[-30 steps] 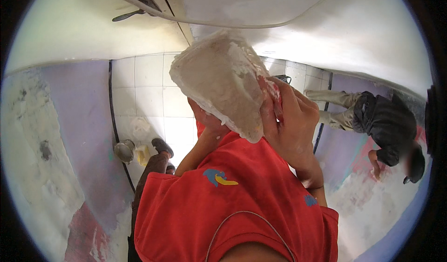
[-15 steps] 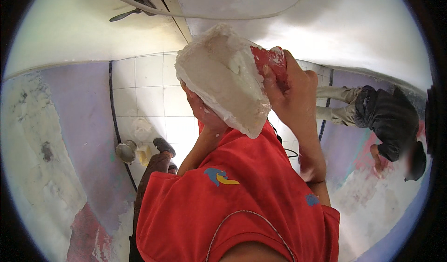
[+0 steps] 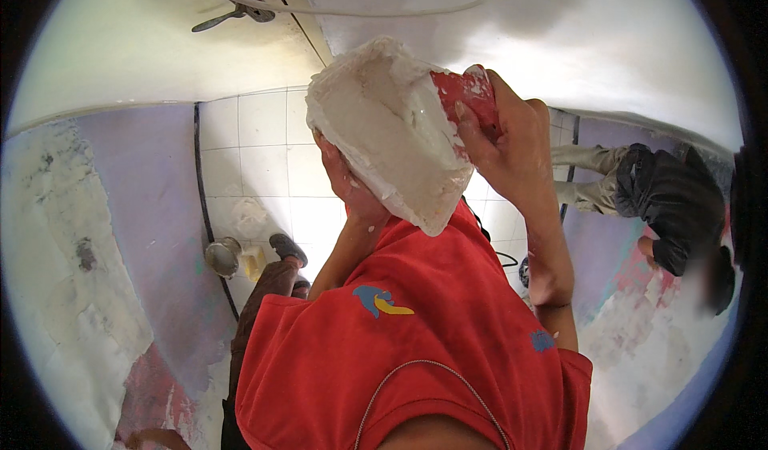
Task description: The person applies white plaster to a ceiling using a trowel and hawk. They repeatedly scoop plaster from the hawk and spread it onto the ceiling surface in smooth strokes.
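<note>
In front of my chest is a tub (image 3: pixel 436 214) thickly caked with white putty, tilted so that its inside shows, with wet white paste (image 3: pixel 412 118) along one wall. My left hand (image 3: pixel 352 184) is wrapped round the tub's lower left side from underneath, its fingers partly hidden. At the upper right rim, my right hand (image 3: pixel 512 134) grips a red, putty-smeared scraper (image 3: pixel 466 94) between thumb and fingers. The scraper's far edge meets the paste at the rim.
A door handle (image 3: pixel 244 4) and a pale cable (image 3: pixel 384 31) are ahead. A person in black (image 3: pixel 668 198) bends toward the right wall. On the left floor stand a metal pot (image 3: pixel 222 256) and a yellowish container (image 3: pixel 254 264), near another person's shoe (image 3: pixel 288 248).
The tub has turned slightly and shifted a little right. My right hand with the scraper has moved slightly up and right. Part of someone's arm now shows at the lower left edge.
</note>
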The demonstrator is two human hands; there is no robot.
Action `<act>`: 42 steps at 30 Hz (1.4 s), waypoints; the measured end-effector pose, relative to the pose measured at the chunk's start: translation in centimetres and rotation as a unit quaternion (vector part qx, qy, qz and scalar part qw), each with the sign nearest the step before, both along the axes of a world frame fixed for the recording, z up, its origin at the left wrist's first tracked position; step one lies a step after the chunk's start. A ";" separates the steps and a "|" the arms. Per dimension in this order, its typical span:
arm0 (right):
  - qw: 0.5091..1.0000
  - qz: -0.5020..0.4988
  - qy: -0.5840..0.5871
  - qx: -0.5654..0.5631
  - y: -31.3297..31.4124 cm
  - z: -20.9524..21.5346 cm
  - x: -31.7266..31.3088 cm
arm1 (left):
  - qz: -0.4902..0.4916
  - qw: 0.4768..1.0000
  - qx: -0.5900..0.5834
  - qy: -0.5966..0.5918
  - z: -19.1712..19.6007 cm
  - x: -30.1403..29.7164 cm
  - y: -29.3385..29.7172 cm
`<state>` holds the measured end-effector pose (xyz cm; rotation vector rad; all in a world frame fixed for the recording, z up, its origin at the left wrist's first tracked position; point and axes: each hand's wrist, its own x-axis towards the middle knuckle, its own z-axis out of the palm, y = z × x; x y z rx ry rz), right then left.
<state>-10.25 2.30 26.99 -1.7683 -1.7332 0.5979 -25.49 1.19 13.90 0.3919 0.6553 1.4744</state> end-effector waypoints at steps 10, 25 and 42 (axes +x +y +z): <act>0.999 -0.007 0.034 -0.001 0.0 -0.4 0.7 | -0.007 1.000 0.005 -0.014 0.4 0.5 0.4; 0.999 0.041 -0.028 -0.017 1.1 -0.3 1.5 | -0.058 0.998 0.002 -0.036 0.1 0.7 1.4; 0.985 0.022 0.163 -0.057 2.5 -2.9 4.5 | -0.064 0.998 -0.004 -0.005 -0.8 0.8 2.3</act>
